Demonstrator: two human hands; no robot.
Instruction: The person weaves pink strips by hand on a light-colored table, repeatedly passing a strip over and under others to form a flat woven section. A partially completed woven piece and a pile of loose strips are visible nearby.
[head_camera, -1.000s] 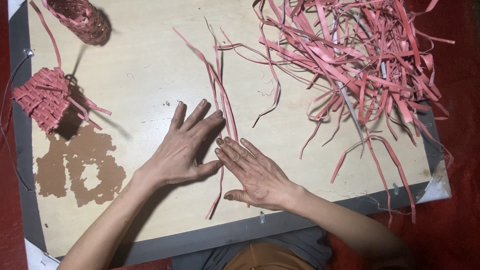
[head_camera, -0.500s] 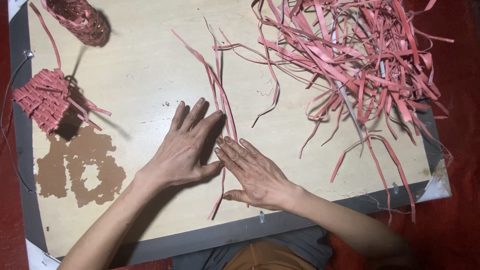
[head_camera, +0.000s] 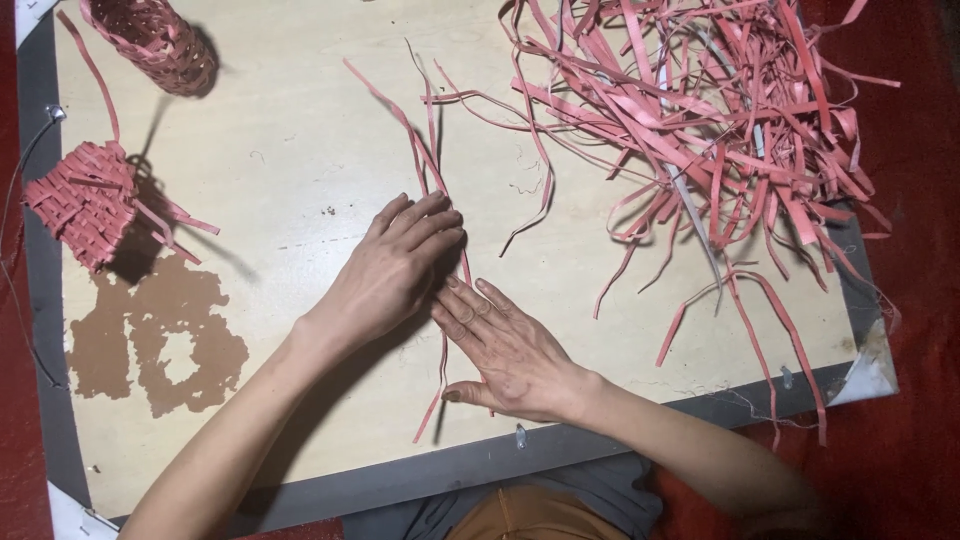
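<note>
A person's right hand is lying flat on a pale wooden table, fingers stretched out together and palm down, closed around nothing. Just beyond it and to its left, the left hand is also pressing flat, fingers extended side by side, its fingertips reaching slightly past those of the right hand. Both hands are resting on a few long red strips (thin and slightly curled), which are running from the near table edge, under the fingers of both hands, and on away from the person. The two hands are lying just beside each other, apparently touching where the strips pass between them.

Left of the left hand, a dark brown patch is showing where the table's surface has worn away. Farther out on that side, a partly woven red mat is sitting with loose ends sticking out. Beyond it, at the far left corner, a small woven red basket is lying on its side.

Far to the right of both hands, a large tangled heap of red strips is spreading across the table, some ends trailing over the edge onto red cloth.
</note>
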